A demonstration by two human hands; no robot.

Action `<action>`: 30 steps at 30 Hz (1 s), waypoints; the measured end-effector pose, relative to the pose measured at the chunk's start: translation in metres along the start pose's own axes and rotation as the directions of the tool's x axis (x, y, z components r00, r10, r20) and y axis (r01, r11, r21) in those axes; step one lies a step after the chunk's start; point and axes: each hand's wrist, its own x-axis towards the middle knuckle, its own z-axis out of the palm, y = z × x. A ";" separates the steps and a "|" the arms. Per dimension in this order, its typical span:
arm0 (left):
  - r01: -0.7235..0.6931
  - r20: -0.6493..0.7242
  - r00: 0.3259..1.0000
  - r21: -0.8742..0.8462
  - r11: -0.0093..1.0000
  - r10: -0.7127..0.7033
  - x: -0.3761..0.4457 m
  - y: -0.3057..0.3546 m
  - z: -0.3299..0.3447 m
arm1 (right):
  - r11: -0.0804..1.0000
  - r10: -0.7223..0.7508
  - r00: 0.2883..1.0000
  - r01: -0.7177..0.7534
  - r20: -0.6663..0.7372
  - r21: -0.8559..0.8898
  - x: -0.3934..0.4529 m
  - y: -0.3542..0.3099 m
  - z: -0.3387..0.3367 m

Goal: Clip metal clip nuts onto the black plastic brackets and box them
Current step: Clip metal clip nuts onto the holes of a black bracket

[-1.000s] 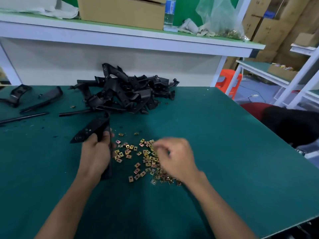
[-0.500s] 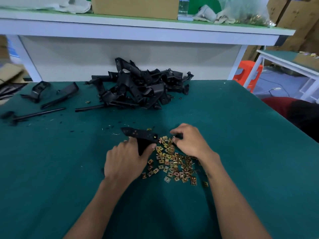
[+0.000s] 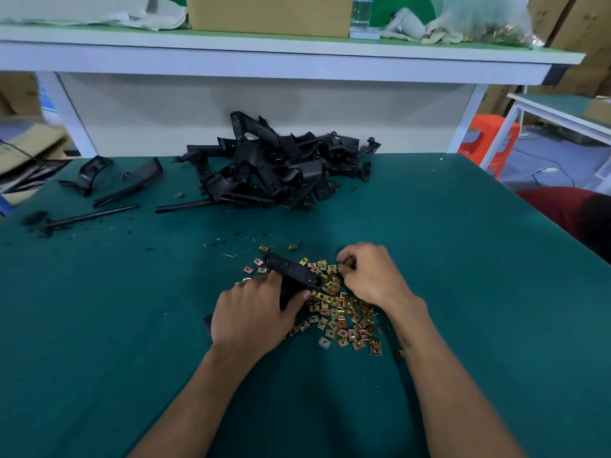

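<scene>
Head view, the only one. Left hand (image 3: 253, 314) grips a black bracket (image 3: 292, 272) by its lower end, fingers curled round it; the bracket's free end points to approx 10 o'clock, lying over the nuts (image 3: 340, 314). Right hand (image 3: 370, 276) sits at 3 o'clock of the bracket, fingertips curled and pinched at the heap's far edge. Looks like it holds one nut, but the nut itself is too small to make out.

Nuts: loose brass-coloured scatter on the green desk (image 3: 463, 292), between and just below both hands, a few strays at 12 o'clock of the bracket. Bracket pile (image 3: 281, 170) at 12 o'clock, well apart, against the back wall. A few single black parts (image 3: 129, 183) at 10 o'clock. No box for finished pieces on the desk; a carton (image 3: 267, 11) stands on the shelf above.

Handling, my judgement: nuts are light, thin, springy metal w/ sharpish edges, and slide easily on the mat. Best pinched by the flat sides, open mouth toward the bracket edge. Bracket is stiff, light plastic w/ holes along it; hold it near the hole being fitted so it doesn't twist while the nut is pushed on.
</scene>
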 end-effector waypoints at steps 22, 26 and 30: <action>0.012 -0.012 1.000 -0.046 0.999 -0.012 0.000 -0.001 -0.001 | 0.363 0.137 0.990 -0.074 0.026 0.929 -0.032 -0.054 0.016; 0.031 -0.027 0.999 -0.034 0.999 -0.032 0.001 -0.001 -0.001 | 0.364 0.127 0.992 -0.035 -0.012 0.931 -0.034 -0.052 0.016; 0.045 -0.042 0.998 -0.052 0.998 -0.047 0.000 -0.001 -0.004 | 0.415 0.083 0.995 0.013 -0.052 0.910 -0.033 -0.051 0.014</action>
